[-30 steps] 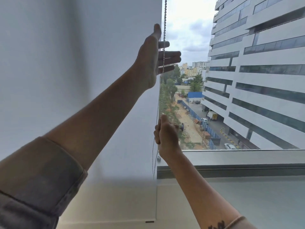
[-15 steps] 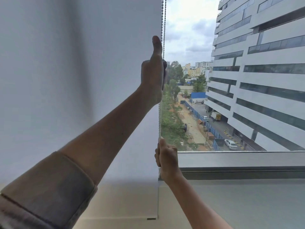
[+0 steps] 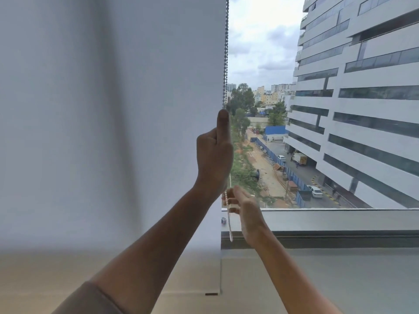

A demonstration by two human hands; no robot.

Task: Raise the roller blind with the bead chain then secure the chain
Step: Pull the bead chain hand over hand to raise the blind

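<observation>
A white roller blind (image 3: 113,109) covers the left part of the window; its bottom bar (image 3: 212,293) hangs below the sill. The metal bead chain (image 3: 226,53) runs down the blind's right edge. My left hand (image 3: 214,159) is closed around the chain with the thumb pointing up. Just below it, my right hand (image 3: 246,208) has its fingers spread, and the blurred lower chain (image 3: 230,225) crosses its fingertips without being gripped. A small grey fitting (image 3: 223,220) sits by the chain at sill height.
The grey window frame and sill (image 3: 340,223) run to the right, with bare glass (image 3: 272,64) above showing a street and a large building. A pale wall (image 3: 340,279) lies under the sill.
My left hand went from open and high to closed on the chain, then came down with it. My right hand, which gripped the chain lower down, has spread its fingers.
</observation>
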